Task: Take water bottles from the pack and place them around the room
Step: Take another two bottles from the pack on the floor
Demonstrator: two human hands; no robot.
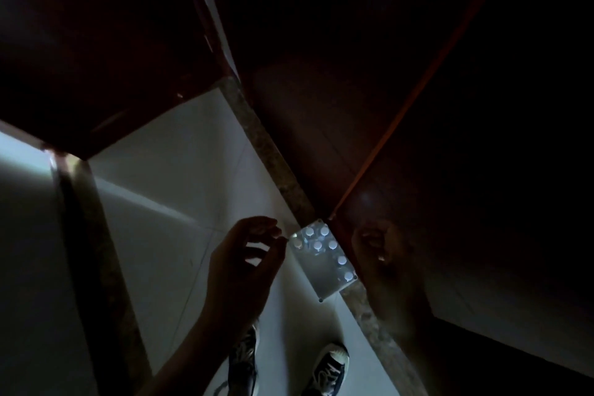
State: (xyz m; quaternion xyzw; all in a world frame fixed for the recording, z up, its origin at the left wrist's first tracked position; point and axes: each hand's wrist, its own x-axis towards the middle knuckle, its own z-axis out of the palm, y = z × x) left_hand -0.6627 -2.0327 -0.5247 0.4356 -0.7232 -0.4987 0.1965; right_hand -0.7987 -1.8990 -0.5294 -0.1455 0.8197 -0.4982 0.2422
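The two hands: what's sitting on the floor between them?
In the head view, the pack of water bottles stands on the pale floor between the left hand and the right hand, white caps up.

pack [318, 262] | clear-wrapped, partly emptied | on pale floor against dark cabinet | bottles [332, 245] upright, white caps

Right hand [377, 254] lost in darkness; grip unreadable.
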